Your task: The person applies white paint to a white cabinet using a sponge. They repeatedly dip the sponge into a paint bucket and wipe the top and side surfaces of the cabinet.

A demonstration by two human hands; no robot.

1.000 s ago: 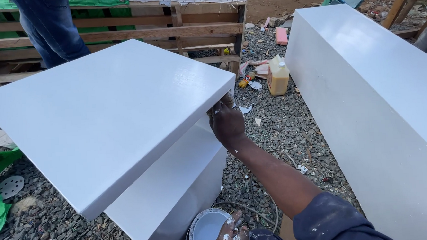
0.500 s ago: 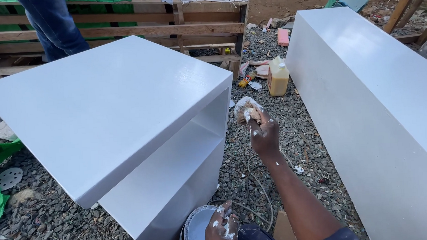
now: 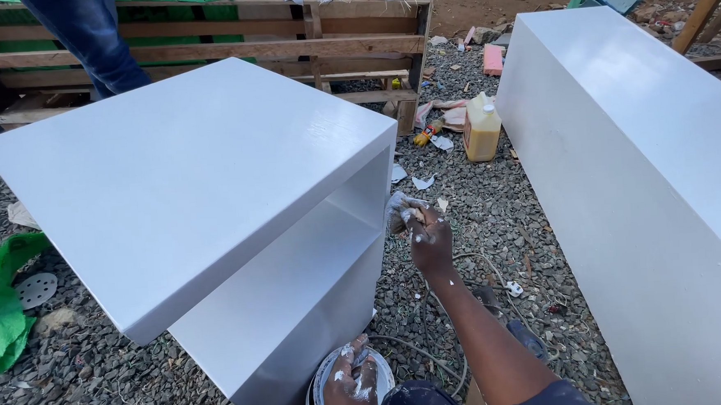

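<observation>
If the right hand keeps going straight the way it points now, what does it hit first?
Probably the side edge of the white cabinet: the right hand, holding a paint-smeared rag, points up and left at it. Depth is unclear, so the gap is uncertain.

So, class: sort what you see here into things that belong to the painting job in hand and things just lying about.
In use:
- right hand holding a paint-smeared rag
- left hand on the paint tin
- white cabinet

Lying about:
- yellow jug
- green bag
- sanding disc
- wooden pallet
- second white cabinet
</observation>
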